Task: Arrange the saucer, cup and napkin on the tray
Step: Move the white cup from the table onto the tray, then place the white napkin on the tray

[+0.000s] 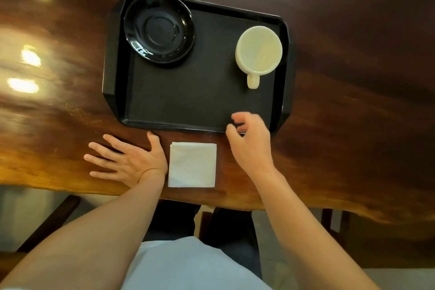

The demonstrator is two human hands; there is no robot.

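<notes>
A black tray point(188, 99) lies on the wooden table. A black saucer point(159, 28) sits in the tray's far left corner. A cream cup point(259, 50) stands on the tray's right side, its handle pointing toward me. A folded white napkin point(192, 164) lies on the table just in front of the tray's near edge. My left hand point(127, 160) rests flat on the table, fingers spread, just left of the napkin. My right hand point(249, 141) hovers over the tray's near right corner, fingers loosely curled and empty, to the right of the napkin.
The dark glossy wooden table point(353, 77) has a wavy near edge point(306, 209) close to my body. Bright light reflections show on its left side. A chair frame point(47, 221) stands below the edge on the left.
</notes>
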